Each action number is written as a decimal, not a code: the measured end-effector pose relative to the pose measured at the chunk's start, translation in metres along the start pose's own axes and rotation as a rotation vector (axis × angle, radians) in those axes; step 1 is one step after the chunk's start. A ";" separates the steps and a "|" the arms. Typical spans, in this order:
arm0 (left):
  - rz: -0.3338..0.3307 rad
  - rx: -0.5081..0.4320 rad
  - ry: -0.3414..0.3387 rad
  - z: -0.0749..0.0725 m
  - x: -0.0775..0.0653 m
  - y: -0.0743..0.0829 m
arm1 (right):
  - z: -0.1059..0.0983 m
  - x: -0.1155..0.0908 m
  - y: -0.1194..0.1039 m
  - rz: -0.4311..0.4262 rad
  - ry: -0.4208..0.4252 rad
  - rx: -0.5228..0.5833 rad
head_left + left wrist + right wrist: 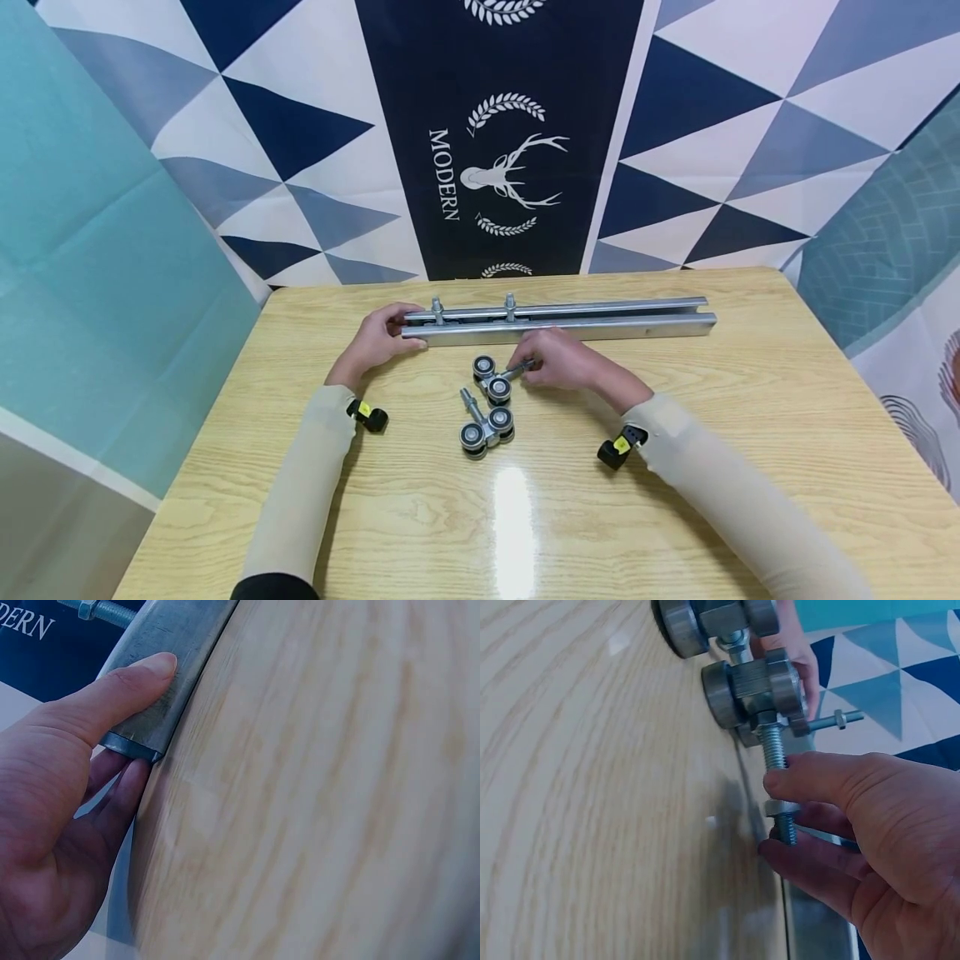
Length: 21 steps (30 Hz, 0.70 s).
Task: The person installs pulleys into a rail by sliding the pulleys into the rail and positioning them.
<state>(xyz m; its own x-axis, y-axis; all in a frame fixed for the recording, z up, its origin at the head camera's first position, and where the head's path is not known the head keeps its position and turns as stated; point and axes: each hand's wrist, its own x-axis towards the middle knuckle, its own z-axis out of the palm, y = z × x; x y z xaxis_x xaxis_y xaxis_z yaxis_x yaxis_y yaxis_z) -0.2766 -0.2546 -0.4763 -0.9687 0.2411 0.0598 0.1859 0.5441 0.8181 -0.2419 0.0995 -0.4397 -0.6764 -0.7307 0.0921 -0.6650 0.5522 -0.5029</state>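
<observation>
Beyond both hands, a dark navy fabric panel (525, 67) carries the word "MODERN" (444, 175) in white capitals, turned sideways, beside a white stag's head with antlers (491, 177) and leafy sprigs. Small yellow labels sit on the black wrist cameras, one at the left wrist (377, 420) and one at the right (613, 452); any writing on them is too small to read.

The left hand (378, 340) grasps the near end of a long silver metal channel rail (637, 327), thumb on its outer face. The rail runs rightward from there, past the far side of the right hand, on a pale wood-grain desk (420, 517). Two upright threaded steel bolts (510, 307) stand in its slot, between the hands.

The right hand (558, 360) pinches the threaded stem of a steel roller trolley with dark-rimmed wheels (499, 390), and hides part of the rail's front edge. A second, matching steel trolley (487, 429) lies loose, nearer the person than the right hand and just beside the pinched one.
</observation>
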 end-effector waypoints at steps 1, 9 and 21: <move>-0.001 0.002 -0.001 0.000 0.000 0.000 | 0.001 0.000 0.001 0.004 0.000 -0.003; -0.003 0.016 0.003 0.000 0.000 0.000 | 0.004 0.004 0.004 0.005 0.027 -0.020; 0.002 0.020 0.006 0.000 -0.001 0.000 | 0.001 0.004 0.001 0.013 0.012 -0.019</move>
<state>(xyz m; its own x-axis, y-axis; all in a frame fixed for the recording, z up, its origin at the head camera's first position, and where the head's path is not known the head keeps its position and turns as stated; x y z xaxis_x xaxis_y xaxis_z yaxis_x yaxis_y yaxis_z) -0.2759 -0.2549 -0.4760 -0.9691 0.2379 0.0649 0.1913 0.5593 0.8065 -0.2452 0.0966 -0.4408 -0.6887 -0.7186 0.0963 -0.6620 0.5691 -0.4877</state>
